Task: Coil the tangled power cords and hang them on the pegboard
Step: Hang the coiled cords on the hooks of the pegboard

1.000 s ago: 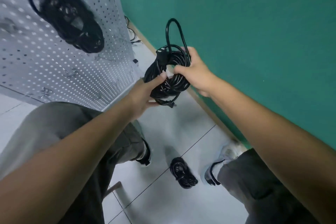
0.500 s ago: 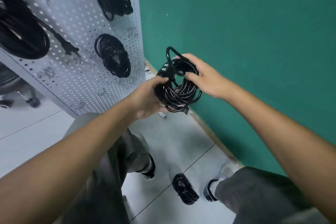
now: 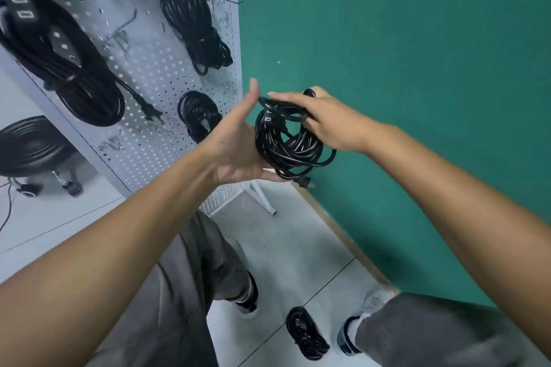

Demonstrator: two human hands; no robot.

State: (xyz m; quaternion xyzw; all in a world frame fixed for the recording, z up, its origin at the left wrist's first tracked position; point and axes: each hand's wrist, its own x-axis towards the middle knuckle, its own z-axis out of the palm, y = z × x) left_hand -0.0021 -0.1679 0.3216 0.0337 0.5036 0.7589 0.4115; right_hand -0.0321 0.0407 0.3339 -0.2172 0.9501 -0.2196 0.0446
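Observation:
A coiled black power cord (image 3: 287,144) hangs in the air between my hands, its plug (image 3: 304,182) dangling at the bottom. My right hand (image 3: 323,119) grips the top of the coil with fingers curled through its loops. My left hand (image 3: 235,140) is spread, palm against the coil's left side, fingers straight and pointing up. The white pegboard (image 3: 155,68) stands to the left with three black coils hung on it: a large one (image 3: 68,68), an upper one (image 3: 193,24) and a small lower one (image 3: 198,115). Another coiled cord (image 3: 305,334) lies on the floor between my feet.
A green wall (image 3: 402,83) runs along the right, close behind the hands. A black wheeled stool (image 3: 32,152) stands at the left behind the pegboard. Bare metal hooks (image 3: 119,36) stick out of the board. The pegboard's foot (image 3: 262,199) rests on the light tiled floor.
The view has tilted up, showing more of the pegboard. My left hand has let go of the coil and spread flat against it; my right hand keeps its grip on top.

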